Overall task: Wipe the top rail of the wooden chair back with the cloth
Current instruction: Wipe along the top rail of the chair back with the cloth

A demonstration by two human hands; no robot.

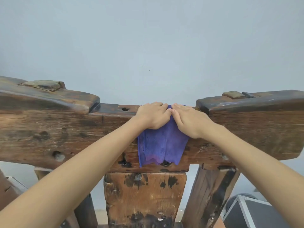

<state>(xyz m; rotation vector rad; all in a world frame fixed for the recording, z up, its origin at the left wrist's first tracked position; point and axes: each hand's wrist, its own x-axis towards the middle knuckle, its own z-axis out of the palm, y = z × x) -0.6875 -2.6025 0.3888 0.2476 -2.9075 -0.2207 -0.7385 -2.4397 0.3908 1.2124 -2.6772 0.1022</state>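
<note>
That purple cloth (162,145) looks thin and floppy, draped over the low middle of the top rail (113,111); left hand (152,116) and right hand (187,120) press it down flat-fingered, best spot to keep it from sliding

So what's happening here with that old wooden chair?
A person is cleaning it. Both hands, left hand and right hand, press side by side on a purple-blue cloth draped over the low middle section of the dark, weathered wooden top rail. The cloth hangs down the rail's front face. The raised ends of the rail on either side are uncovered.
</note>
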